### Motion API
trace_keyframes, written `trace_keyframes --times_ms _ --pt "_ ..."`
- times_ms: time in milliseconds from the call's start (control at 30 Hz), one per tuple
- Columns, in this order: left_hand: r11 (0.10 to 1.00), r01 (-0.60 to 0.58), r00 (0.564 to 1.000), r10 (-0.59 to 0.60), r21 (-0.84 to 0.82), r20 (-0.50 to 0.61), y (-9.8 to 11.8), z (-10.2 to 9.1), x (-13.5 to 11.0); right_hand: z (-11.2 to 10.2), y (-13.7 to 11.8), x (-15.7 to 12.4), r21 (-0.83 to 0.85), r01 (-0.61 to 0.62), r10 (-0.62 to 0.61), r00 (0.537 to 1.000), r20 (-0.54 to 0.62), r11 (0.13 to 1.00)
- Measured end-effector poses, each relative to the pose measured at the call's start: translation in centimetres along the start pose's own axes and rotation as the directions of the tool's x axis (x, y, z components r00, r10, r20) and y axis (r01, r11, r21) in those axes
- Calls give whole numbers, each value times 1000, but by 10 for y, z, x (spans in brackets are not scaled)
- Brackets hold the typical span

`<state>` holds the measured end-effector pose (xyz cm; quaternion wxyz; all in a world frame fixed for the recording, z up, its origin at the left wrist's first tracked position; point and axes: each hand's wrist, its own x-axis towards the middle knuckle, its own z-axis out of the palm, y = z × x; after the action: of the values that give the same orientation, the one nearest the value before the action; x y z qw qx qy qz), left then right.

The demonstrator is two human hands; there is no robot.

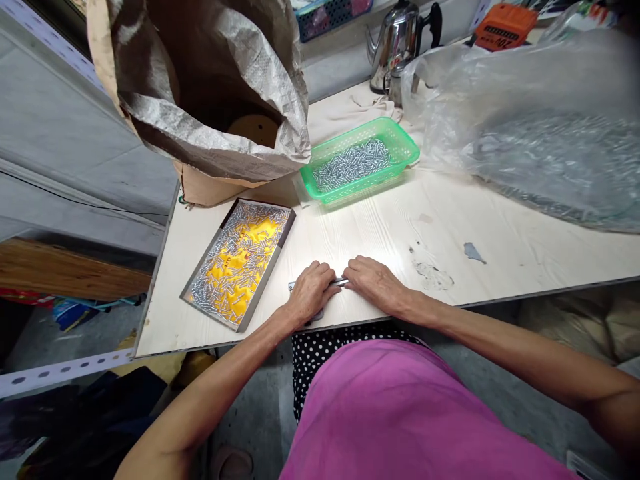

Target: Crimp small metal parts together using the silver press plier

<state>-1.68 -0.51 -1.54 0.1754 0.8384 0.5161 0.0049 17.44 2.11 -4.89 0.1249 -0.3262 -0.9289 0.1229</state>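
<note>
Near the table's front edge, my left hand point(311, 291) is closed round a slim silvery metal piece point(340, 283), whose exact kind I cannot make out. A short end of it sticks out to the left of that hand. My right hand point(373, 283) pinches the metal piece's right end, so the fingertips hide that part. To the left of my hands lies a shallow tray point(265, 291) with a yellow bottom and many small silvery metal pins or screws. Further back, a green plastic basket point(367, 190) holds more such small metal pieces.
A big open paper-and-woven sack point(215, 163) stands at the back left. At the right lies a clear plastic bag point(555, 160) of shiny parts. A metal kettle point(395, 47) and an orange box point(505, 27) are along the back. The table point(350, 233) ends just before my body.
</note>
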Motion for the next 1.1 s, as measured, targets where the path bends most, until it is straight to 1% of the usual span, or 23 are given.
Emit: trace_keyframes --times_ms 100,200,267,367,433,500,567,633,733,800,833,867,900,933,967,1000,1033,1067,1100 --pt "999 30 999 -30 -15 -16 2 0 1 1 1 2 3 10 -10 1000 11 1000" --pt "997 73 997 -73 4 -40 3 -1 -2 -8 4 3 55 -22 21 1000 19 998" --pt "996 88 994 -87 10 -69 5 1 -9 -16 8 5 94 -17 13 999 48 995" --pt "993 117 980 -114 9 -164 15 13 -25 -25 19 9 89 25 -36 992 121 996" --pt "992 122 966 -115 18 -231 26 26 -37 -27 25 11 86 36 -48 990 136 996" --pt "996 92 963 -84 19 -257 38 40 -47 -25 30 15 86 20 -29 994 109 996" --pt "999 43 968 -41 1 -247 49 51 -55 -20 35 19 58 -9 5 998 69 998" --pt "1000 -2 975 -4 -26 -224 56 58 -58 -15 40 28 10 -35 35 999 26 999" --pt "997 -23 978 8 -71 -208 58 61 -58 -12 42 47 -59 -95 93 995 -35 994" --pt "995 -15 977 -7 -102 -213 57 59 -56 -15 35 61 -109 -144 138 989 -53 984" --pt "993 -12 976 -14 -116 -217 56 58 -55 -17 27 67 -127 -137 131 990 -50 982" --pt "991 -12 975 -18 -131 -220 56 58 -55 -19 16 72 -133 -90 86 996 -33 987" --pt "989 -13 975 -20 -147 -221 55 58 -54 -21 2 75 -122 2 -2 1000 0 993" --pt "986 -9 976 -28 -168 -217 55 59 -54 -21 -12 77 -95 129 -125 991 46 987" --pt "982 3 977 -43 -191 -209 55 61 -55 -21 -27 78 -58 270 -263 960 99 961" --pt "976 21 978 -64 -215 -197 55 63 -55 -19 -42 78 -23 396 -388 909 149 918" --pt "971 42 979 -87 -237 -184 56 65 -56 -15 -55 77 -5 487 -477 858 188 873" --pt "965 61 979 -108 -256 -175 56 67 -57 -11 -65 77 -5 548 -534 818 216 837" --pt "959 76 977 -125 -272 -170 56 69 -57 -6 -73 77 -19 584 -564 792 234 812"
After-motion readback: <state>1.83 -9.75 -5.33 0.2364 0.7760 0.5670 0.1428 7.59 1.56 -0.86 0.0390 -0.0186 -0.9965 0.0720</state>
